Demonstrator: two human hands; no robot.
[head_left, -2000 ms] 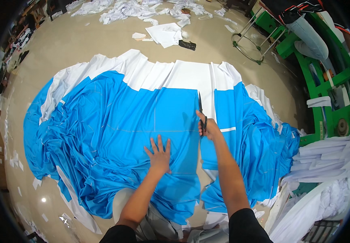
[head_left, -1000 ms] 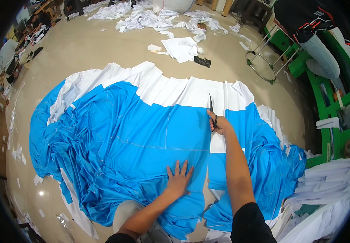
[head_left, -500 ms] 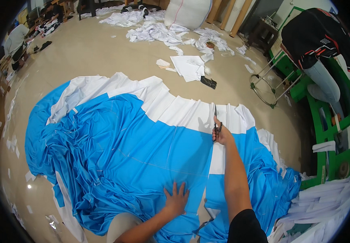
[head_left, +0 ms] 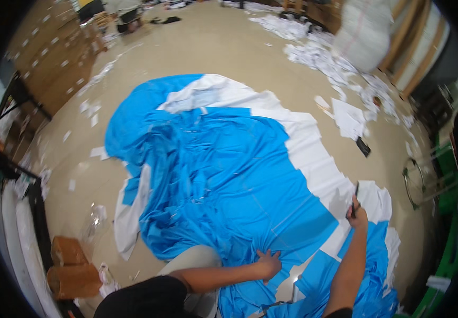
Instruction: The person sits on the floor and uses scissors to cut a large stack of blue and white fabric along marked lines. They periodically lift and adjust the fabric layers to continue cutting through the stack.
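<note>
A large bright blue cloth (head_left: 245, 169) lies bunched and wrinkled on the floor, with a white band (head_left: 306, 140) along its far edge. My right hand (head_left: 358, 218) is closed round a pair of dark scissors (head_left: 357, 189) at the right end, over the white band, blades pointing away from me. Whether the blades are apart I cannot tell. Nearer to me, my left hand (head_left: 267, 265) rests on the blue cloth with its fingers apart, holding nothing. Just right of it, a slit between cloth edges shows the floor.
White scraps (head_left: 319, 58) lie in heaps at the far right beside a big white sack (head_left: 364, 34). A metal stool (head_left: 414, 183) and green machine frame (head_left: 451, 249) stand at the right. Brown rolls (head_left: 72, 281) lie at lower left; cardboard boxes (head_left: 54, 47) line the far left.
My view has swung left, so the cloth and both hands appear further right. The left hand's fingers look less spread. The scissors stay in my right hand over the white band.
</note>
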